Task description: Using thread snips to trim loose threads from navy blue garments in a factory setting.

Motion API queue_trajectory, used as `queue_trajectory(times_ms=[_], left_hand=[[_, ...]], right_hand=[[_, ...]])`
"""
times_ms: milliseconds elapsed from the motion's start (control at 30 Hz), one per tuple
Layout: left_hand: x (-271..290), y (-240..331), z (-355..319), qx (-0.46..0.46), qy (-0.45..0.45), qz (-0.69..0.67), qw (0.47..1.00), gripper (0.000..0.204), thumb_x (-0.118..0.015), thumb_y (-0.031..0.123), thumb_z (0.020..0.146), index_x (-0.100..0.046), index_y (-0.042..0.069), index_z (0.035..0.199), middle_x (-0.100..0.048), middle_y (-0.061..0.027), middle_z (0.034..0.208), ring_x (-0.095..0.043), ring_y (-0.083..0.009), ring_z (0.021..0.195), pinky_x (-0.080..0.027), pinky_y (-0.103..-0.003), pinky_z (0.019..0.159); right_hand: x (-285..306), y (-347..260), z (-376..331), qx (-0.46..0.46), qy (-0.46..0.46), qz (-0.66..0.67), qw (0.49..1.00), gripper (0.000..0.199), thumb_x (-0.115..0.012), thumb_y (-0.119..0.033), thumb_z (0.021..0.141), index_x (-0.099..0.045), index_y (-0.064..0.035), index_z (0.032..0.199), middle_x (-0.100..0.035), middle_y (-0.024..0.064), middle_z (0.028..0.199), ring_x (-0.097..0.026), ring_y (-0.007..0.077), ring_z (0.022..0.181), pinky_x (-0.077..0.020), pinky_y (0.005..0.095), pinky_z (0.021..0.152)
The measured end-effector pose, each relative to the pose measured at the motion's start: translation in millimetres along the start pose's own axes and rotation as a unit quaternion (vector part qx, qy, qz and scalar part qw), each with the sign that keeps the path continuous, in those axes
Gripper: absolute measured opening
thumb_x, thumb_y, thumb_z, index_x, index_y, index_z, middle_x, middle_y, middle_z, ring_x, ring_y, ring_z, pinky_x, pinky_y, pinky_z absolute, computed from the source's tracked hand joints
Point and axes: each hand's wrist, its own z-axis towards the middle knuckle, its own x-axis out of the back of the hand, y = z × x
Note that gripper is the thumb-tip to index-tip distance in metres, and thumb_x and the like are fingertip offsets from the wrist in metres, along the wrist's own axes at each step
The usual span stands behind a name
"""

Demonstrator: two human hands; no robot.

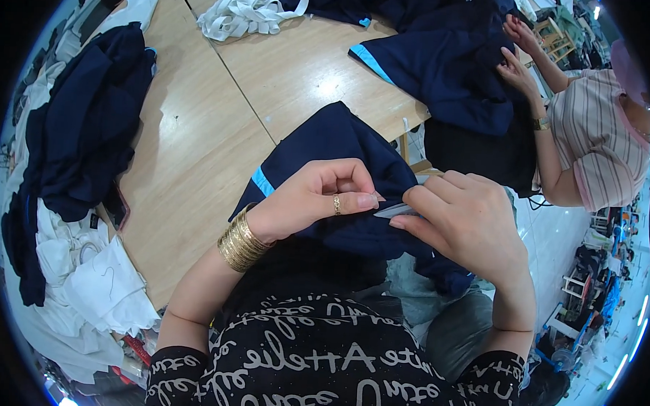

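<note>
A navy blue garment [338, 142] with a light blue strip lies over the table edge and across my lap. Above it my left hand [325, 192], wearing a ring and gold bangles, is closed in a pinch, thumb against index finger. Whatever is between those fingertips is too small to make out. My right hand [467, 219] is wrapped round thread snips [393, 211], whose pale metal blades point left at the pinched fingertips, close to the cloth. Most of the snips is hidden inside the palm.
The wooden table [190, 162] has a dark seam. A heap of white tape [246, 13] sits at its far side. Dark garments [84, 123] and white cloth [107, 281] pile up on the left. At right a person in a striped top [592, 141] handles navy cloth [444, 71].
</note>
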Motion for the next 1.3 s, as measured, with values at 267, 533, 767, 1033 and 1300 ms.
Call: queue_trajectory(times_ms=[267, 533, 767, 1033, 1300], left_hand=[[-2, 0, -6, 0.002, 0.012, -0.027, 1.000, 0.014, -0.059, 0.018, 0.084, -0.052, 0.007, 0.079, -0.064, -0.0068, 0.086, -0.054, -0.0042, 0.074, -0.041, -0.016, 0.068], [25, 3, -12, -0.175, 0.189, 0.358, 0.897, 0.036, -0.055, 0.026, 0.084, -0.050, 0.006, 0.113, -0.052, -0.0063, 0.115, -0.046, -0.0179, 0.109, -0.036, -0.033, 0.093], [-4, 6, -17, -0.058, -0.011, 0.127, 0.990, 0.014, -0.059, 0.013, 0.084, -0.060, 0.001, 0.092, -0.053, -0.0008, 0.082, -0.047, -0.0064, 0.074, -0.038, -0.019, 0.067], [-20, 11, -20, -0.021, 0.029, 0.053, 0.998, 0.014, -0.059, 0.013, 0.084, -0.059, 0.000, 0.088, -0.052, 0.0028, 0.079, -0.044, -0.0023, 0.068, -0.036, -0.018, 0.060], [-25, 14, -19, -0.007, 0.035, 0.023, 0.999, 0.014, -0.058, 0.015, 0.085, -0.057, 0.001, 0.088, -0.049, 0.0052, 0.075, -0.039, -0.0005, 0.063, -0.031, -0.016, 0.056]], right_hand=[[-40, 17, -14, -0.155, -0.026, 0.489, 0.858, 0.028, -0.071, -0.020, 0.073, -0.058, -0.0023, 0.091, -0.055, 0.0013, 0.072, -0.050, 0.0081, 0.064, -0.0389, 0.0223, 0.056], [-51, -7, -18, -0.230, 0.007, 0.619, 0.750, 0.012, -0.068, -0.008, 0.075, -0.060, -0.0002, 0.080, -0.048, -0.0036, 0.064, -0.039, 0.0030, 0.058, -0.0315, 0.0185, 0.053], [-48, -13, -20, -0.261, 0.048, 0.557, 0.787, 0.016, -0.068, -0.007, 0.073, -0.059, -0.0001, 0.085, -0.054, -0.0007, 0.069, -0.045, 0.0052, 0.059, -0.0354, 0.0185, 0.056], [-21, -20, -24, -0.158, 0.185, 0.209, 0.947, 0.031, -0.072, -0.022, 0.067, -0.058, -0.0059, 0.088, -0.056, 0.0041, 0.070, -0.053, 0.0178, 0.057, -0.0418, 0.0265, 0.051], [-8, -22, -29, -0.101, 0.166, 0.031, 0.980, 0.029, -0.073, -0.027, 0.063, -0.059, -0.0095, 0.082, -0.047, 0.0000, 0.061, -0.047, 0.0157, 0.051, -0.0357, 0.0275, 0.046]])
